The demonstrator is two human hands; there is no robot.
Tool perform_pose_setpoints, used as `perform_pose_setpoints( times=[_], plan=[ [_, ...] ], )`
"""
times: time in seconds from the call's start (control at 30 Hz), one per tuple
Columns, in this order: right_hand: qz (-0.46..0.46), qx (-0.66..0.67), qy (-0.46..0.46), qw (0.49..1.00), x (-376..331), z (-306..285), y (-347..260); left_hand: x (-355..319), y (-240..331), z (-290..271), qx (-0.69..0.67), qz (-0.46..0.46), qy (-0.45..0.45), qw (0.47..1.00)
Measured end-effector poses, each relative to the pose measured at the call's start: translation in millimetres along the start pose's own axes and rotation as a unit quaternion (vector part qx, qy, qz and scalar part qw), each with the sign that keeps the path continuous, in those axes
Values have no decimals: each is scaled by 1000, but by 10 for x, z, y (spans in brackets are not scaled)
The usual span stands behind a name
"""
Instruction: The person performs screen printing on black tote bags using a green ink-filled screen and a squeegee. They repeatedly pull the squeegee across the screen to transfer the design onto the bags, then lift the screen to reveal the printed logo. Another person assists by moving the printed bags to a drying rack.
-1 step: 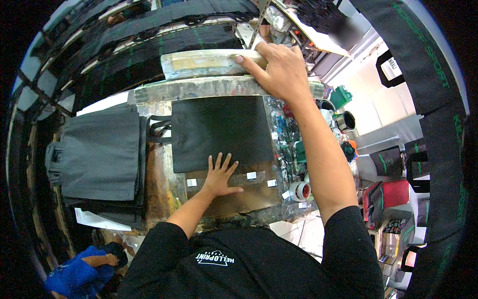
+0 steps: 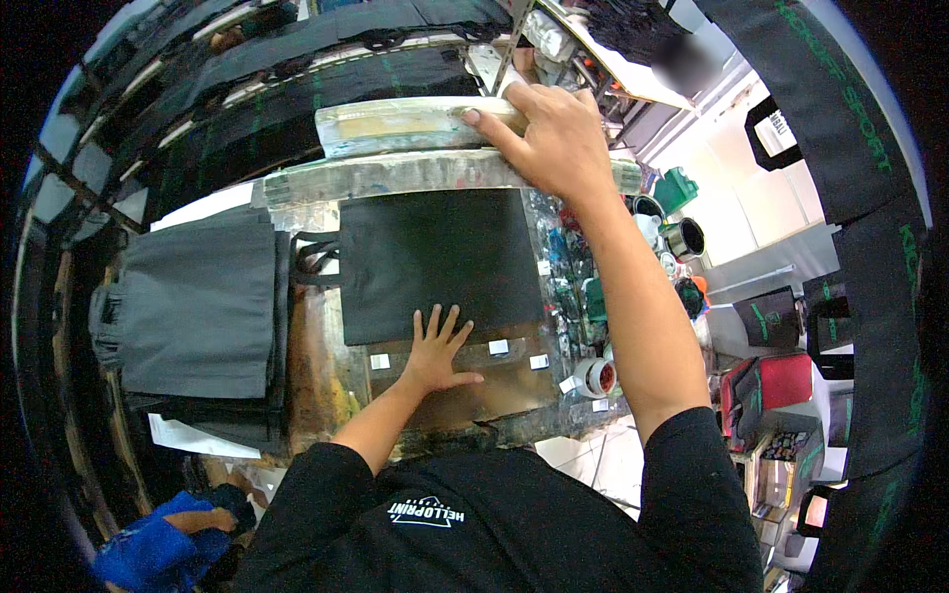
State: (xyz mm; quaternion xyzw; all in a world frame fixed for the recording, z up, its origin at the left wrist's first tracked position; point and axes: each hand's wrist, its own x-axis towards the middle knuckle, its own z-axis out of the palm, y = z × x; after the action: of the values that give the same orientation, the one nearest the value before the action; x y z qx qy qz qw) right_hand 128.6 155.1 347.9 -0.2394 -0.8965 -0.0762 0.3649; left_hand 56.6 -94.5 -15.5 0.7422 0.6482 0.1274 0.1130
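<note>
A plain black tote bag [image 2: 435, 257] lies flat on the brown print board [image 2: 514, 390], its handles pointing left. My left hand [image 2: 435, 358] rests palm down with fingers spread, its fingertips on the bag's near edge and the palm on the board. Past the bag's far edge stands the ink-stained bar of a screen frame [image 2: 395, 178]. Just above that bar is a worn wooden squeegee [image 2: 395, 127]. My right hand [image 2: 559, 138] is closed around the squeegee's right end, thumb on the near side. Its other fingers are hidden behind, and I cannot tell whether they also grip the frame.
At left sits a stack of black bags [image 2: 198, 306]. Small white tabs [image 2: 498, 347] dot the board. Ink pots [image 2: 596, 378] and cans [image 2: 684, 238] line the right side. Bags hang on racks [image 2: 875, 296] at far right. A person in blue [image 2: 163, 539] is at lower left.
</note>
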Motion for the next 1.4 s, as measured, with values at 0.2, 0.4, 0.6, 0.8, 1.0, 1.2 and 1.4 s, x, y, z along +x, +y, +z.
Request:
perform_pose_setpoints(
  times=[0.2,0.4,0.6,0.8,1.0,1.2,1.4],
  plan=[
    [7,-16,-12,1000,-13,15,-15,-228,194,33,-13,3,3,1000],
    [0,-33,-19,999,-19,-2,-4,-243,218,35,1,7,7,1000],
    [2,-41,-45,998,-35,-41,-41,-111,253,-788,-205,-86,82,971],
    [-10,-45,-122,991,-888,-66,-265,-465,128,-2203,-838,-53,325,435],
    [15,-14,-309,951,-2164,516,-427,-1105,175,-1313,-822,-335,187,420],
    [27,12,-353,935,-2203,583,-432,-1110,149,-908,-786,-415,190,417],
    [17,11,-374,927,-2597,606,-619,-1041,122,-891,-783,-453,185,384]
  ],
)
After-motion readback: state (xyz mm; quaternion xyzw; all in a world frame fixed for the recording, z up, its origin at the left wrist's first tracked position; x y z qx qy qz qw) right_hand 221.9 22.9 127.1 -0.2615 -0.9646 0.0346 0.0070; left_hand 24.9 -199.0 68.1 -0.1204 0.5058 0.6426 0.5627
